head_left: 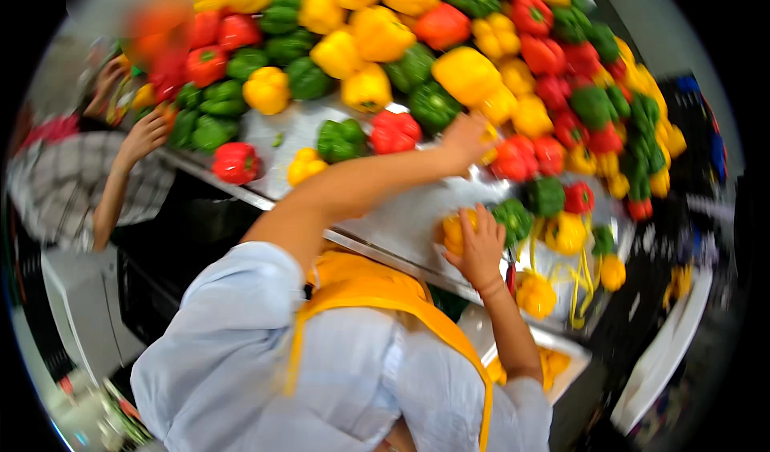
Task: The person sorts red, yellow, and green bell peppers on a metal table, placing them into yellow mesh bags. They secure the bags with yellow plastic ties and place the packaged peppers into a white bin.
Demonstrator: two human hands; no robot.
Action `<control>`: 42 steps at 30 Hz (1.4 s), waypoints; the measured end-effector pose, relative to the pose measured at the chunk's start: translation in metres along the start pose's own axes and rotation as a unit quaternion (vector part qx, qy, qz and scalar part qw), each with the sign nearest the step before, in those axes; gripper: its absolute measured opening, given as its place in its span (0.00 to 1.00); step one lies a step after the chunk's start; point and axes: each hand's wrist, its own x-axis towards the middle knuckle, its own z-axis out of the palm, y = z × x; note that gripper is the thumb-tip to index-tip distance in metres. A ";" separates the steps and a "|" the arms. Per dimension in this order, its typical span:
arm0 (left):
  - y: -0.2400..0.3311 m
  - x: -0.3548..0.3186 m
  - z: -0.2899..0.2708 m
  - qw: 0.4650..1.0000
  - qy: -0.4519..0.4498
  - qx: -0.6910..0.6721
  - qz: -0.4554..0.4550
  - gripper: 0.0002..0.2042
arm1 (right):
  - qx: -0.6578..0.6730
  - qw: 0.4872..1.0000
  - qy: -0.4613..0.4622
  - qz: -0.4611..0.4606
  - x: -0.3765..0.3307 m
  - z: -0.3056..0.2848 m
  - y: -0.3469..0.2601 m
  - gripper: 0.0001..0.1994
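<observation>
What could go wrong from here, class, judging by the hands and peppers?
The yellow pepper in the right hand is near the metal table's front edge and might roll off if released. The left hand reaches into piled peppers, which could tumble. The red pepper near the edge, further left, might fall if knocked.

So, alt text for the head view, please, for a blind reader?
A person's right hand cups a round orange bell pepper on a silvery metal table; the left hand is beside heaped red, yellow and green bell peppers. Another person's hand shows at left.
</observation>
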 end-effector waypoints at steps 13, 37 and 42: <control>0.025 -0.012 0.012 0.985 0.096 -0.089 -0.113 0.27 | 0.248 0.965 0.084 -0.018 -0.009 0.011 0.021 0.30; -0.297 -0.271 -0.144 0.902 0.289 0.056 -0.315 0.32 | 0.315 0.897 0.191 -0.245 0.371 0.000 -0.197 0.35; -0.292 -0.268 -0.114 0.915 0.278 0.048 -0.287 0.31 | 0.187 0.918 0.203 -0.284 0.390 0.039 -0.210 0.36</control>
